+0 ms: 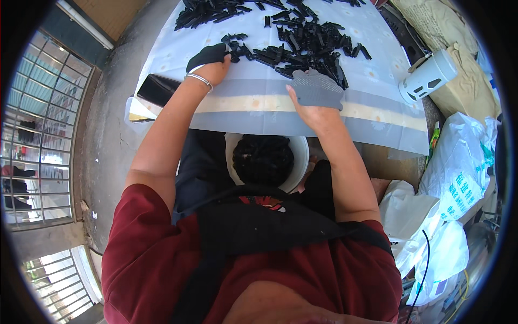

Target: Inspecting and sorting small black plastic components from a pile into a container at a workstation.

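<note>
Small long black plastic pieces (318, 46) lie in heaps on the table. My left hand (210, 62), in a black glove with a bangle at the wrist, reaches a small cluster of black plastic pieces (237, 48) left of the larger heap. Its bare fingertips are curled in against one piece at the cluster's near side. At the near edge of the larger heap rests my right hand (317, 94), in a grey dotted glove. It lies palm down with the thumb apart; the far ends of its fingers are partly hidden among the pieces.
A pale patterned cloth under clear plastic covers the table (259, 108). A black phone (157, 90) lies at its left edge, a white tumbler (429, 76) at the right. Below the front edge, a white bucket (303, 156) holds black contents. Plastic bags (458, 167) crowd the right side.
</note>
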`<state>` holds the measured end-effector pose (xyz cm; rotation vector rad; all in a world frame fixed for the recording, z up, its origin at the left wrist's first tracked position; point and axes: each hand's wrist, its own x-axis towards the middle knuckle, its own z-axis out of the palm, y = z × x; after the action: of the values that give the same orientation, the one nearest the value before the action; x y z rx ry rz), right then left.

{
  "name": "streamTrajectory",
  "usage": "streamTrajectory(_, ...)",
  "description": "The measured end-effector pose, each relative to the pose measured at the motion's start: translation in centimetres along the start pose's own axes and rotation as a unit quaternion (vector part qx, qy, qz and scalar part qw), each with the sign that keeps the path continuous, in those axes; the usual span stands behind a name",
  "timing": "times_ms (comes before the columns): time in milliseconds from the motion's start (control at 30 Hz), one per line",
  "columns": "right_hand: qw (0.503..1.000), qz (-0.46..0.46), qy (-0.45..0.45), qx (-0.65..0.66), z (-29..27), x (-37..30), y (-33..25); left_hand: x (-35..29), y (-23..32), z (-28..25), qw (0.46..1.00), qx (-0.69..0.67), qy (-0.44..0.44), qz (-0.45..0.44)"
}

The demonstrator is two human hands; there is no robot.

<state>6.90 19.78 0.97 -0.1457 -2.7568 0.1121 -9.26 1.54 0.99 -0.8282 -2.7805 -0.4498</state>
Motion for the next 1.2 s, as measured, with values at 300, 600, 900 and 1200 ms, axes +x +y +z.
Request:
streamTrajectory(300,0.996,-0.01,-0.093,0.008,0.5,0.8,0.1,-2.0,1.6,1.9,0.989,-0.007,0.03,0.148)
streamTrajectory(600,0.989,0.079,-0.125,-0.013,-1.5,0.1,0.3,-3.4,1.5,0.7,0.992,-0.1,0.051,0.049)
streamTrajectory(900,0.999,-0.007,-0.027,-0.039,0.6,0.5,0.1,-4.9,0.1,0.1,0.921,-0.355,-0.158,-0.038)
streamTrajectory(1200,0.961,-0.135,0.036,0.24,-1.0,-2.5,-2.2,-8.1,1.7,1.5,0.946,-0.2,-0.185,0.175)
